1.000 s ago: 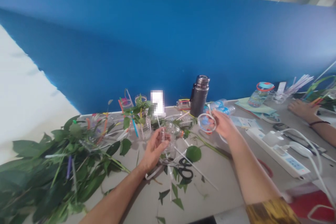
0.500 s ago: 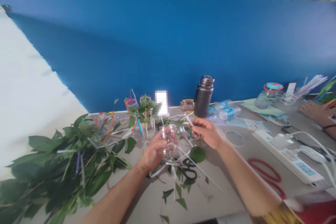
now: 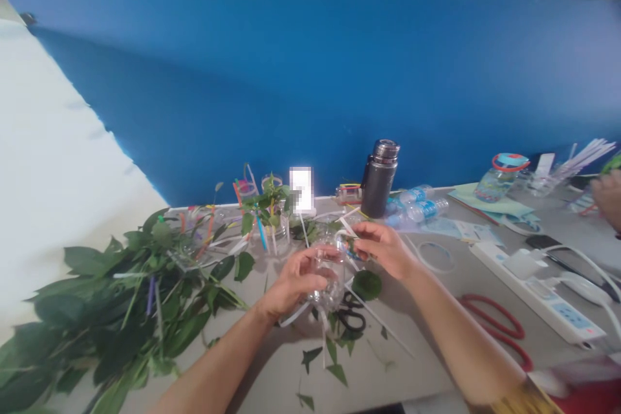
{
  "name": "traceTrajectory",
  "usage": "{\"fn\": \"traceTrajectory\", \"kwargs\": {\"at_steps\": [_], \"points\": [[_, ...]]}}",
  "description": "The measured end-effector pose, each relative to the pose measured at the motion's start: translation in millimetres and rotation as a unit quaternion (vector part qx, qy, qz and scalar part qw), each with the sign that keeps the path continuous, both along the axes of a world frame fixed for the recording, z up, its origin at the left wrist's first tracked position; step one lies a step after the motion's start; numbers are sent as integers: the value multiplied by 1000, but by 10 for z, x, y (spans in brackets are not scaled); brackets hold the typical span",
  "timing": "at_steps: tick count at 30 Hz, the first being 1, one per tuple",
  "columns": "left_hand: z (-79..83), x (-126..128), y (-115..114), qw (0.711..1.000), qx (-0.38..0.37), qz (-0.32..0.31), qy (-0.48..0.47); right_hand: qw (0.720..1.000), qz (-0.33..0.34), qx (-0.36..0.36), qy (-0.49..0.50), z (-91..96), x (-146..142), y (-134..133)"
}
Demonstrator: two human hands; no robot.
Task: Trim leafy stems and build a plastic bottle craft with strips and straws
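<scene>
My left hand (image 3: pixel 301 281) is wrapped round a clear plastic cup (image 3: pixel 330 275), low over the middle of the table. Close to its right, my right hand (image 3: pixel 383 247) pinches a small clear piece with blue markings (image 3: pixel 347 243); its exact kind is unclear. Black-handled scissors (image 3: pixel 352 317) lie behind and below the cup, partly hidden by it. Around them are white strips (image 3: pixel 383 321), a round green leaf (image 3: pixel 367 285) and several small pointed leaves (image 3: pixel 336 374).
A heap of leafy stems (image 3: pixel 111 317) covers the left side. Behind stand plant cuttings (image 3: pixel 272 202) in clear cups and a dark thermos (image 3: pixel 380 178). Plastic bottles (image 3: pixel 427 209), a power strip (image 3: pixel 538 294) and red cord (image 3: pixel 499 320) lie right. Another person's hand (image 3: pixel 609 197) shows far right.
My left hand has shifted slightly right and down with the cup, its fingers now higher round it. The other person's hand has moved right. The view has turned slightly left.
</scene>
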State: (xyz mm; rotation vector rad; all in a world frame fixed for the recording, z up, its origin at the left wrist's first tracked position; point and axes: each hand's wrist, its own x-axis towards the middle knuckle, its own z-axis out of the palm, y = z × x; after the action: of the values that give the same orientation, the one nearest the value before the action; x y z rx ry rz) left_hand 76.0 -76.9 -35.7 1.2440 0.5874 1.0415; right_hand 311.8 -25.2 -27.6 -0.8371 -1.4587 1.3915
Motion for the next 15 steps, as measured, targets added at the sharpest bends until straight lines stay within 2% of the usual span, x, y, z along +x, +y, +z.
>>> {"fn": "traceTrajectory", "kwargs": {"at_steps": [5,10,15], "points": [[17,-31,21,998,-4,18,-53,1000,-7,1,-2,-36,26,27],[2,-100,61,997,-27,-18,-68,1000,-17,-6,14,-40,34,42],[-9,-86,72,999,45,18,-13,1000,-9,-5,-3,-17,26,19]]}}
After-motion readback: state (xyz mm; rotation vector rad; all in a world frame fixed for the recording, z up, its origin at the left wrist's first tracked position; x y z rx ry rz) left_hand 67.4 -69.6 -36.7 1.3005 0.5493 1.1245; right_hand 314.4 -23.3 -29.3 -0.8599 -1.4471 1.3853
